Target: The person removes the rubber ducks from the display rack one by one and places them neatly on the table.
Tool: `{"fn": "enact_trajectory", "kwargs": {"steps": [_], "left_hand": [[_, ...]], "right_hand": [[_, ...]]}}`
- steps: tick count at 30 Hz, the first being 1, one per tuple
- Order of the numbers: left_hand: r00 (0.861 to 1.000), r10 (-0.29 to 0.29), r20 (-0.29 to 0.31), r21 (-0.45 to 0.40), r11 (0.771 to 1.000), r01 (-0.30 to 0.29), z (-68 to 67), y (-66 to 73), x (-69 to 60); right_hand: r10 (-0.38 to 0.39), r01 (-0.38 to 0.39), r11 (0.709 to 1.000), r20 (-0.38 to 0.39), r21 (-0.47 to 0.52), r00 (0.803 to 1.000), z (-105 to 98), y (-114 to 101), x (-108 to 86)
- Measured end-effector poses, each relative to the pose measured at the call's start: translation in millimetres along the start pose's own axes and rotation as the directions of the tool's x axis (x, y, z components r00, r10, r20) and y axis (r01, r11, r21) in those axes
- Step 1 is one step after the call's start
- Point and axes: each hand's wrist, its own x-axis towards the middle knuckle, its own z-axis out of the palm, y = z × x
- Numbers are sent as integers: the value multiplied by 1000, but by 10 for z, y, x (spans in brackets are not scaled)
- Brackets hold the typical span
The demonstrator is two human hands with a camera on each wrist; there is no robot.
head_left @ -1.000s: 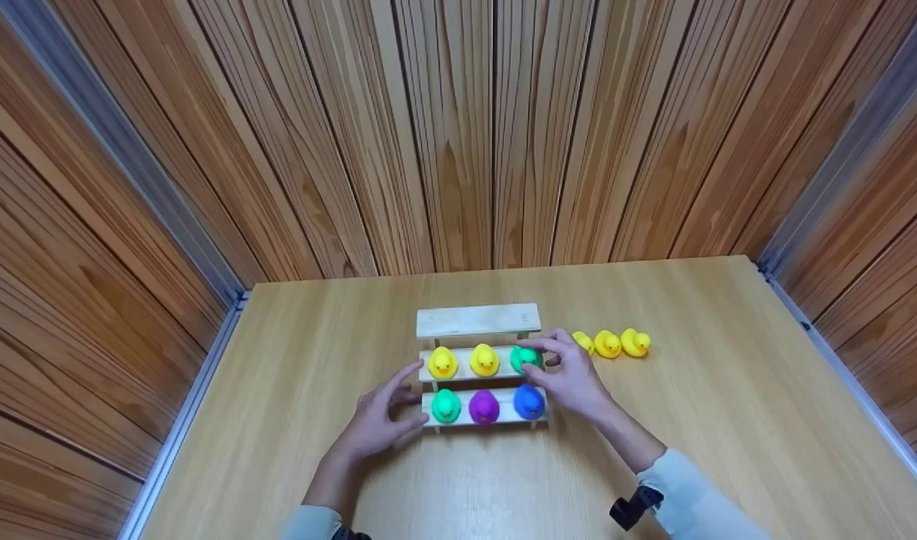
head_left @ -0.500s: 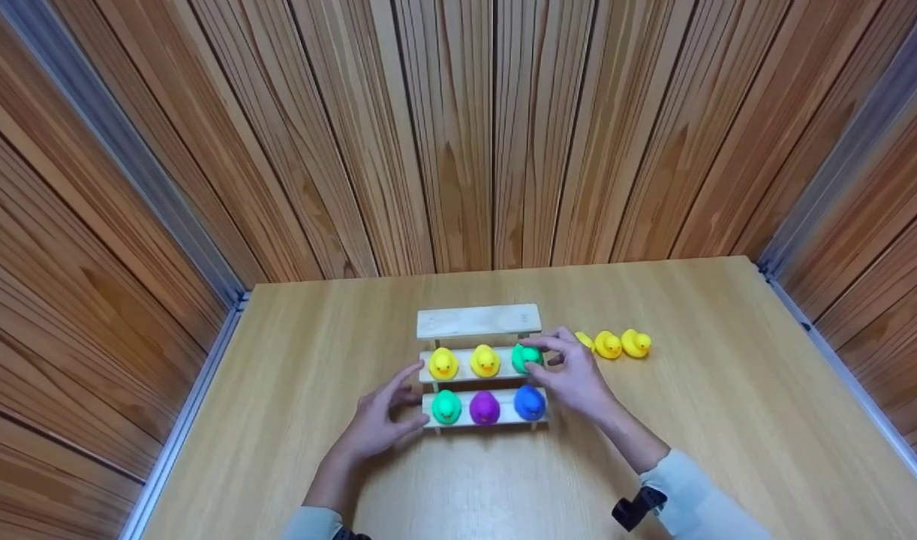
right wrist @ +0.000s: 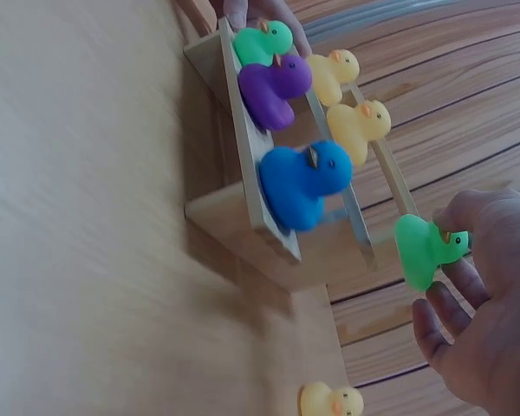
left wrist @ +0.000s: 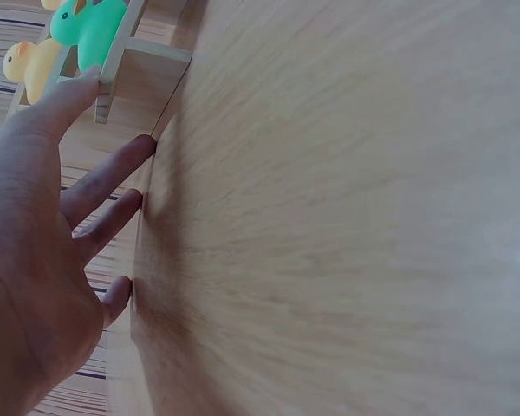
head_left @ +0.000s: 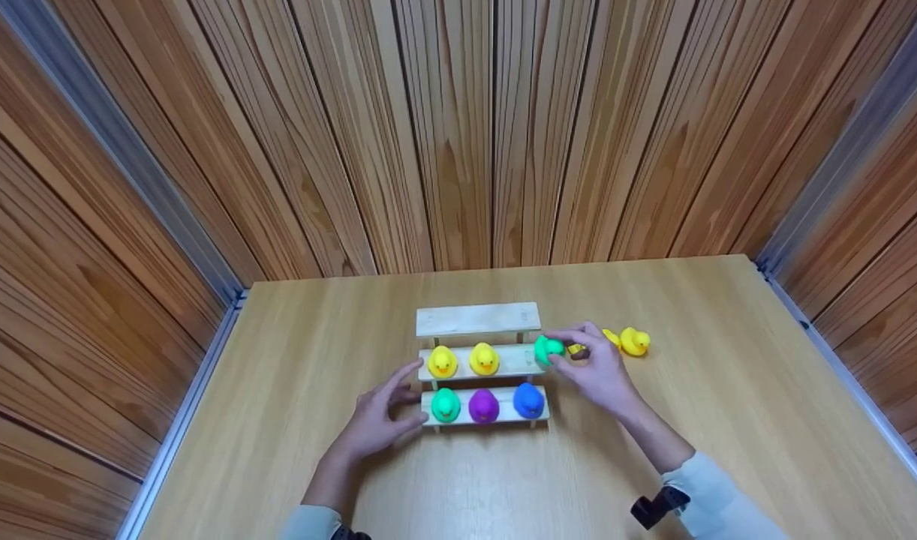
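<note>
The right hand [head_left: 605, 371] has a green duck [head_left: 546, 350] by the right end of the middle shelf [head_left: 511, 361]; I can't tell if duck and shelf touch. The job now looks like moving this duck on or off the shelf. The next move calls for a steady pinch, without bumping the blue duck [head_left: 529, 401]. The right grip is just duck-wide, thumb and fingers pinching it. The left hand [head_left: 377, 421] grips nothing: its fingers are spread, and its thumb touches the front shelf [head_left: 506, 406].
</note>
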Motion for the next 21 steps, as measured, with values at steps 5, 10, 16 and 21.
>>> {"fn": "enact_trajectory", "kwargs": {"steps": [5,10,16,21], "left_hand": [[1000,-10,-1,-5,1000,10,3,-21,-19],[1000,-21,-3,-11,1000,21,7,-49,-35],[1000,-9,-6,-7,1000,9,9,-38,-14],[1000,-10,-7,7,1000,10,5,-6,12]], "right_hand": [[2,-2,1000,-16,-2,1000,-103,60,-24],[3,-3,1000,-20,-22,1000,-189,138,-44],[-24,22,998,-44,-51,999,-310,211,-46],[-22,19,999,-53,-43,998,-396,235,-44]]}}
